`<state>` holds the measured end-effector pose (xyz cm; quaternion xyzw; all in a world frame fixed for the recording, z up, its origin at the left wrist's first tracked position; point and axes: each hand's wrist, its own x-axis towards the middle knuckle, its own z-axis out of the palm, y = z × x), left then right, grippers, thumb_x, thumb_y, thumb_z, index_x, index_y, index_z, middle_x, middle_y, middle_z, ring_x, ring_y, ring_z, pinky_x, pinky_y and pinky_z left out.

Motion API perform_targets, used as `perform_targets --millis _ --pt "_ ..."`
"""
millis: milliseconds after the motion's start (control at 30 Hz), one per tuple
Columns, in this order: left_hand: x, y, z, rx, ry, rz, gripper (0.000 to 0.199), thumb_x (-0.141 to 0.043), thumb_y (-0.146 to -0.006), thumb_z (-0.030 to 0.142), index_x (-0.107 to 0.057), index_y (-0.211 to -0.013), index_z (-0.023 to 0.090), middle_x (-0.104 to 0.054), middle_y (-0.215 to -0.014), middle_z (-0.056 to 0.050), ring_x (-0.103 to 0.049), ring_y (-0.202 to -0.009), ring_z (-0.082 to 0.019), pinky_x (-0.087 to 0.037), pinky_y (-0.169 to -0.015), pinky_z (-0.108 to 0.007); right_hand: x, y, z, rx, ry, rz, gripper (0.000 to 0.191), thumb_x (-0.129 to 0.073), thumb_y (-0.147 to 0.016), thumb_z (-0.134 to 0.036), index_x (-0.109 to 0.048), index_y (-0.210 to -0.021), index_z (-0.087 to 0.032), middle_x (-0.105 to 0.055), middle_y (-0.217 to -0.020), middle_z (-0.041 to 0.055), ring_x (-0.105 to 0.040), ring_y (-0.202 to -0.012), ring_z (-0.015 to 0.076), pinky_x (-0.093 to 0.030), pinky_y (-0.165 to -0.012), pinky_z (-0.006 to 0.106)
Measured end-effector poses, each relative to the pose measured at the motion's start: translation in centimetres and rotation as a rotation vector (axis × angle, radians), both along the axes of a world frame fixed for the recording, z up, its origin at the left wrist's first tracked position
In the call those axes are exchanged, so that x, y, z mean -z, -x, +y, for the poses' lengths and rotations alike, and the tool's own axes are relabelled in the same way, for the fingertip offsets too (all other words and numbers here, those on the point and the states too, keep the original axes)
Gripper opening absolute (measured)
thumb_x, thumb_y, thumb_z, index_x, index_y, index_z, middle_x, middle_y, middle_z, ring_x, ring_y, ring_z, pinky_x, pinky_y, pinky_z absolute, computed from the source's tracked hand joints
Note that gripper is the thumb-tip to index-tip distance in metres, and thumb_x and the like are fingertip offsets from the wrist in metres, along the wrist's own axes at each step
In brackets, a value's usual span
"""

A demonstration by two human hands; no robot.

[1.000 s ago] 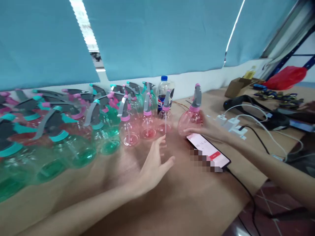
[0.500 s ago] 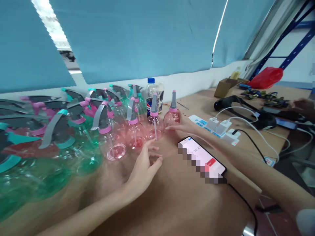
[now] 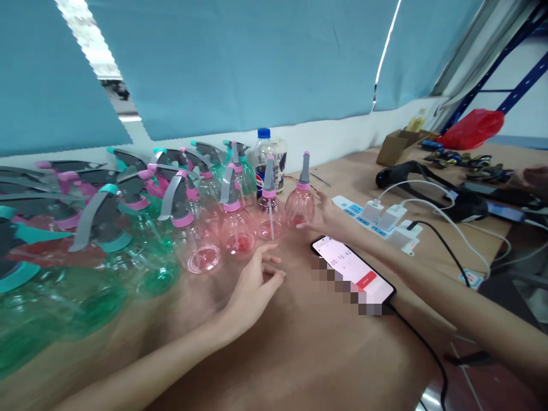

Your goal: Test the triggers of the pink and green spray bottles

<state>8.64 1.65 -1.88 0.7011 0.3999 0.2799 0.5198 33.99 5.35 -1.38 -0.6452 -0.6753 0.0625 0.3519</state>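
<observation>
A pink spray bottle (image 3: 299, 209) with a grey and pink head stands upright at the right end of a row of bottles. Just right of it is my right hand (image 3: 329, 220), its fingers spread and nothing in them. The thumb lies low near the bottle's base; whether it touches cannot be told. My left hand (image 3: 257, 282) hovers over the table with fingers loosely curved and apart, holding nothing. Closest to it are another pink spray bottle (image 3: 240, 228) and a clear pink one (image 3: 201, 251). Green spray bottles (image 3: 81, 297) crowd the left side.
A phone (image 3: 353, 268) showing a timer lies below my right forearm. Behind it is a white power strip (image 3: 349, 212) with chargers and cables. A blue-capped drink bottle (image 3: 264, 151) stands by the wall. Farther right are a cardboard box (image 3: 393, 148), a red bag (image 3: 471, 130) and another person's hand (image 3: 535, 178).
My right hand has opened and drawn slightly rightward off the pink bottle, which stays standing. My left hand has barely moved. The view has shifted a little.
</observation>
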Motion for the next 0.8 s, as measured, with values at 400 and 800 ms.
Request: perform_targets --millis 400,800 --pt "-1.5 3.3 -2.2 -0.028 -0.118 -0.046 0.037 -0.051 -0.083 0.015 -0.049 -0.119 0.021 -0.061 -0.115 -0.008 -0.063 -0.092 -0.020 -0.055 -0.077 -0.035 -5.1 11.3 -9.5 -0.417 0.040 -0.069 0.035 -0.059 -0.090 -0.030 -0.051 -0.123 -0.022 -0.061 -0.120 0.0108 -0.058 -0.114 0.0276 -0.048 -0.094 0.047" --pt "-3.8 21.1 -9.5 -0.336 -0.211 0.112 0.016 -0.053 -0.085 0.020 -0.058 -0.100 0.021 -0.067 -0.095 -0.002 -0.064 -0.085 -0.019 -0.050 -0.071 -0.031 -6.1 28.7 -9.9 -0.845 0.187 0.047 0.025 -0.058 -0.090 -0.023 -0.057 -0.115 -0.020 -0.068 -0.113 0.0086 -0.066 -0.102 0.0230 -0.053 -0.085 0.040"
